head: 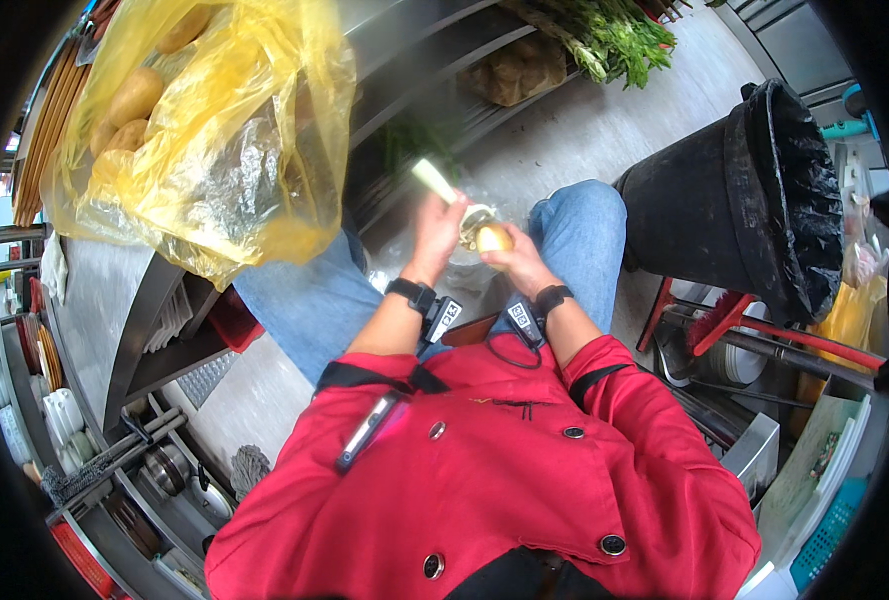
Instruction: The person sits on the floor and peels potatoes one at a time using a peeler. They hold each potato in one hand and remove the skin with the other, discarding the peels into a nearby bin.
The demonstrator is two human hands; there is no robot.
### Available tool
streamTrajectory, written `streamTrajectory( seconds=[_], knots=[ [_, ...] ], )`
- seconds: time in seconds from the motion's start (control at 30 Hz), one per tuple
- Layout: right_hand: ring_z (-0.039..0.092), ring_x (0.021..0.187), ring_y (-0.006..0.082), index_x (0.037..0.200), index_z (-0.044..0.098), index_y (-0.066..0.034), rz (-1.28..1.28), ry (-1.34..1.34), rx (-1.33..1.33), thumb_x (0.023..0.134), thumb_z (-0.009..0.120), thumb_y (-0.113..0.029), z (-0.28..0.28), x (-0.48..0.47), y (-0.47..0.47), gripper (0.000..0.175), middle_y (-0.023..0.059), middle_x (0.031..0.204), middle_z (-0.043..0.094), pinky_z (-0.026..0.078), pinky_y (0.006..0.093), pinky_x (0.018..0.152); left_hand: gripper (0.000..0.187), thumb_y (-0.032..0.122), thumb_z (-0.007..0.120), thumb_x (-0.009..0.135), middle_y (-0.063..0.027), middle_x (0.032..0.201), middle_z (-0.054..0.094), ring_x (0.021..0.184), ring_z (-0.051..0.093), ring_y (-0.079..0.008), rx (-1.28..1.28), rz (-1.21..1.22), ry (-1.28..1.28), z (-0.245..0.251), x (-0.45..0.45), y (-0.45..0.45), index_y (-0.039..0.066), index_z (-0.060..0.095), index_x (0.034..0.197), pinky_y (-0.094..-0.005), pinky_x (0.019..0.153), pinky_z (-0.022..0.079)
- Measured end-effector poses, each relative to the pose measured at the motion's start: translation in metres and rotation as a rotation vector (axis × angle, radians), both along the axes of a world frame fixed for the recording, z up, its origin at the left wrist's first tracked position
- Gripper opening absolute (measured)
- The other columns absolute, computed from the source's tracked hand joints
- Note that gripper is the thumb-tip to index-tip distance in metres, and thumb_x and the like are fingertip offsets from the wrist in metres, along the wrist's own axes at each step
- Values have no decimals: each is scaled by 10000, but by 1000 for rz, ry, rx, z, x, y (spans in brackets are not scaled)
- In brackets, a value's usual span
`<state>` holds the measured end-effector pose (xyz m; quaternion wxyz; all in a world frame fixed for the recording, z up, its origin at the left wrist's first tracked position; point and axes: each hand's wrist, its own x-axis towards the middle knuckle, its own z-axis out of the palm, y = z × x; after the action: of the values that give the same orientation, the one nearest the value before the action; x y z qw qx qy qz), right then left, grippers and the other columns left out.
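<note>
My left hand (438, 229) is closed around what looks like a peeler (433, 180), its pale handle jutting out beyond the fingers. The working end is blurred and lies close against a potato (494, 238). Peeled-looking and pale yellow, this potato is gripped by my right hand (518, 259). Beneath both hands, between my knees, is crumpled clear plastic (471, 274), partly hidden by them. To the left, a translucent yellow plastic bag (264, 187) stands open, with several potatoes (135, 97) showing inside.
A black bin (684, 195) with a black liner stands to the right, beside a red-handled brush (722, 322). Steel shelving (422, 67) ahead holds leafy green vegetables (624, 45) and a filled bag (523, 67). At left is a metal counter (103, 300) above racks of dishes (62, 412).
</note>
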<state>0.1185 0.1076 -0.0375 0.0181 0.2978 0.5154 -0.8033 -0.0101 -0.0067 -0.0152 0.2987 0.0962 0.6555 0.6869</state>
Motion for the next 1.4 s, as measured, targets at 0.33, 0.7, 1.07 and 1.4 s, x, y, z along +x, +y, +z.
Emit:
streamTrajectory(
  seconds=[0.33,0.7,1.07,1.4],
  knots=[
    [579,952,151,1247,441,-2,-16,64,-94,710,734,7,5,-2,-2,612,65,1086,571,489,274,790,147,155,523,970,-49,892,610,810,612,-144,41,-94,-84,-9,10,4,29,517,1043,-277,755,493],
    [534,950,130,1216,469,-58,17,155,-12,672,729,22,9,1,-1,609,30,1060,536,462,260,803,168,173,487,982,-60,873,564,777,585,-131,150,59,-228,-2,12,5,27,455,1058,-257,628,495],
    [546,928,137,1194,480,-54,-91,85,-59,673,757,2,0,-2,0,593,31,1034,549,485,268,767,186,209,513,979,-34,891,578,790,548,-112,65,75,65,1,6,4,36,505,1045,-269,726,462],
    [553,937,161,1242,445,-70,-83,175,-296,730,707,-4,-2,1,0,579,50,1074,540,499,300,746,192,205,523,974,-32,892,554,776,535,-109,125,41,-167,3,11,4,30,484,1041,-278,703,467]
  ],
)
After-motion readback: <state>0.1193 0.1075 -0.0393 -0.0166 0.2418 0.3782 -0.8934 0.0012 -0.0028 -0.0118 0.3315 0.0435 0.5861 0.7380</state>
